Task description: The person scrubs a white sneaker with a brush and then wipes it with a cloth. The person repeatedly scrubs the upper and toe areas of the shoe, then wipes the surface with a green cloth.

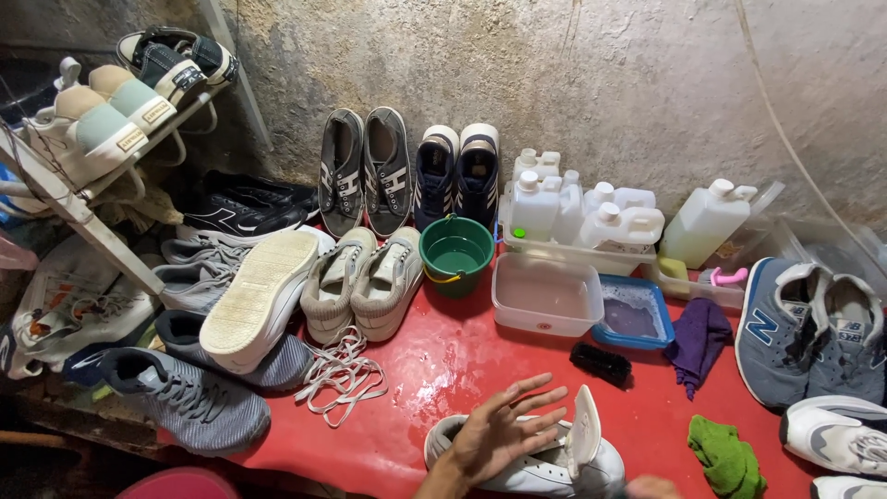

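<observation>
The left hand is hovering with its fingers spread wide and its palm facing down, just over a white sneaker that is lying on the wet red table at the bottom edge of the view; it is gripping nothing, though whether the heel of the palm is touching the shoe is hard to tell. The sneaker's tongue is standing up just to the right of the fingertips. The right hand is showing only as a sliver at the lower edge beside the sneaker's toe, so how far it is open cannot be told. Just beyond the sneaker a black scrub brush is lying on the table, with a purple cloth to its right and a green cloth nearer the edge. Farther back a clear plastic tub is sitting beside a blue tray of soapy water, and a green bucket is standing to their left. White jugs are lining the rough wall behind them. A pair of beige sneakers is resting near loose white laces, and grey sneakers are sitting at the far right.
</observation>
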